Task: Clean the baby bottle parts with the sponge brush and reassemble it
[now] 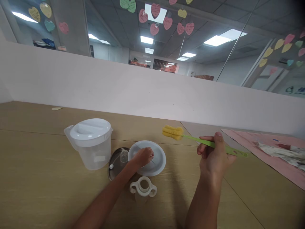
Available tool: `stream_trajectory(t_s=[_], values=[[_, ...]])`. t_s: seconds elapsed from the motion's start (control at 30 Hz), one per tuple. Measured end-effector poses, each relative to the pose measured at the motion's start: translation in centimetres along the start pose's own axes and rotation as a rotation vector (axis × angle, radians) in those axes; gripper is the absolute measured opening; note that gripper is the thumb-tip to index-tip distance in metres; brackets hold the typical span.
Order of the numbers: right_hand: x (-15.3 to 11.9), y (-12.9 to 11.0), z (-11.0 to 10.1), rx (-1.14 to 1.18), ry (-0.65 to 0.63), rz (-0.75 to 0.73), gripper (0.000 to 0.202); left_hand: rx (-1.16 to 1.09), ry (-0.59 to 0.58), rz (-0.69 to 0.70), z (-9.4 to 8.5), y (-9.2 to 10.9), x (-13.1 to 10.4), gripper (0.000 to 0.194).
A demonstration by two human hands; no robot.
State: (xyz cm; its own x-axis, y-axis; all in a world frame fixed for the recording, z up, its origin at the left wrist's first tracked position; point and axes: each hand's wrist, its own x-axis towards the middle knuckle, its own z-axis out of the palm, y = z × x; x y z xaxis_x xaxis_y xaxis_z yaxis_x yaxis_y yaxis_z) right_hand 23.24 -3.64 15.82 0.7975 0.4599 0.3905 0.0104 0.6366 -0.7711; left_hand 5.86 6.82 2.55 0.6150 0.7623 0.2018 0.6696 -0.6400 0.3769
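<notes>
My right hand (213, 152) is raised above the table, its fingers wrapped round the green handle of a bottle brush (173, 132). The brush's yellow sponge head points left. Over a white bowl (160, 159), my left hand (144, 156) is closed; a thin line runs past it, and what the fingers hold is too small to tell. In front of the bowl stands a lidless baby bottle (144, 188) with two side handles. A dark round tray (111, 171), partly behind my left forearm, bears a clear piece (124, 156) and a thin tube with a white end (111, 166).
A clear plastic pitcher (94, 152) with a white lid stands to the left of the tray. At the right, a pink cloth (269, 156) carries some crumpled packets (281, 152). A small pale paper piece (57, 108) lies near the white wall (147, 92) behind the table.
</notes>
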Motion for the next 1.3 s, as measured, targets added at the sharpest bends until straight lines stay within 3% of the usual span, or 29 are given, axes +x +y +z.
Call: stream_trajectory(t_s=[0.2, 0.33, 0.4, 0.47, 0.63, 0.8, 0.93, 1.0, 1.1, 1.17, 1.23, 1.3], values=[[0.2, 0.2, -0.2, -0.060, -0.085, 0.016, 0.039, -0.123, 0.161, -0.038, -3.5, 1.1, -0.2, 0.006], [0.7, 1.0, -0.4, -0.201, -0.289, 0.093, 0.045, -0.574, 0.415, -0.011, -6.5, 2.5, -1.6, 0.016], [0.7, 1.4, -0.2, -0.232, -0.382, 0.121, 0.047, -0.758, 0.452, 0.021, -7.8, 3.0, -2.4, 0.023], [0.4, 1.7, 0.3, -0.210, -0.378, 0.100, 0.049, -0.855, 0.465, 0.020, -8.6, 3.1, -3.0, 0.027], [-0.6, 1.6, 1.4, -0.179, -0.186, -0.065, 0.047, -0.978, 0.460, 0.000, -9.4, 2.4, -3.5, 0.032], [-0.5, 1.9, 1.3, -0.204, -0.418, 0.106, 0.049, -1.027, 0.528, -0.024, -9.8, 2.4, -3.8, 0.036], [-0.7, 1.8, 1.3, -0.277, -0.209, -0.071, 0.048, -1.016, 0.549, -0.055, -10.3, 2.4, -4.1, 0.036], [-0.9, 1.7, 1.5, -0.309, -0.231, -0.094, 0.047, -1.024, 0.555, -0.050, -10.5, 2.3, -4.2, 0.036], [-1.3, 1.7, 1.8, -0.224, -0.384, 0.045, 0.050, -1.039, 0.577, -0.039, -10.7, 2.4, -4.3, 0.034], [-1.6, 1.9, 2.1, -0.222, -0.343, 0.034, 0.050, -1.023, 0.589, -0.043, -11.0, 2.5, -4.4, 0.032], [-1.9, 2.1, 2.3, -0.318, -0.231, -0.074, 0.049, -0.996, 0.586, -0.050, -11.2, 2.7, -4.5, 0.030], [-2.0, 2.3, 2.5, -0.380, -0.251, -0.094, 0.049, -0.978, 0.575, -0.047, -11.3, 2.7, -4.6, 0.029]])
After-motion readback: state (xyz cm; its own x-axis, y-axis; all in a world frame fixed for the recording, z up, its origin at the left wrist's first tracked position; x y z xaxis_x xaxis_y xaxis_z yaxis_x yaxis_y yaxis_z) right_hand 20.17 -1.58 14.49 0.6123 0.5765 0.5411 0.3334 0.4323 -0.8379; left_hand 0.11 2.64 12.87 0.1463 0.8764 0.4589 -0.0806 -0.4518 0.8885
